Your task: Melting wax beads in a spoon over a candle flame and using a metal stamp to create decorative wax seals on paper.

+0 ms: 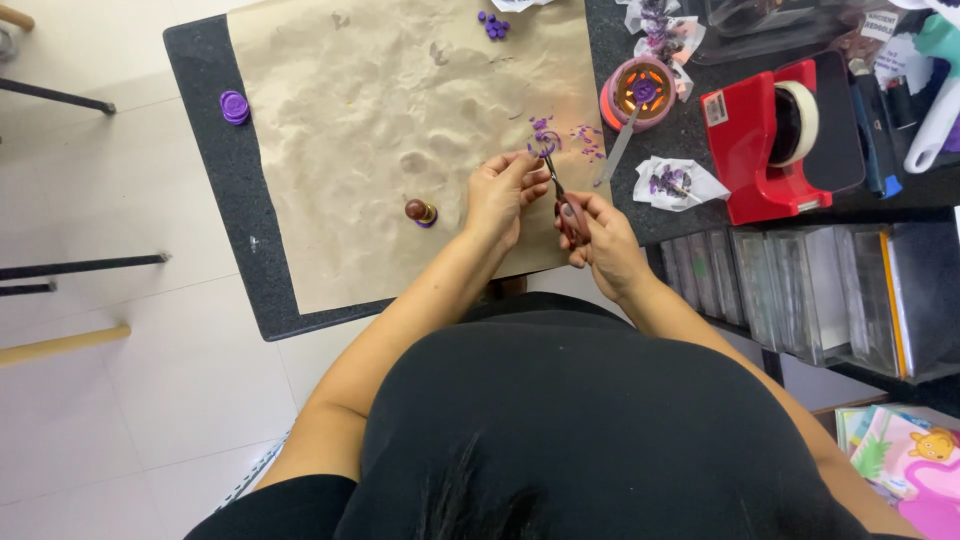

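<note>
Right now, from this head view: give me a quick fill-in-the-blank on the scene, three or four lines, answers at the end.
1. The right hand holds small ____ by their handles.
2. The left hand pinches a bit of ____-coloured material at the blades.
3. Both hands work over crumpled ____ paper.
4. The tape dispenser is ____.

Answers: scissors; purple; brown; red

Scissors (562, 195) in right hand (600, 240)

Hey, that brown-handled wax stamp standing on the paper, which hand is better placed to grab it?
Probably the left hand: it is nearer the stamp and holds only a small purple piece, while the right hand grips the scissors farther off.
</note>
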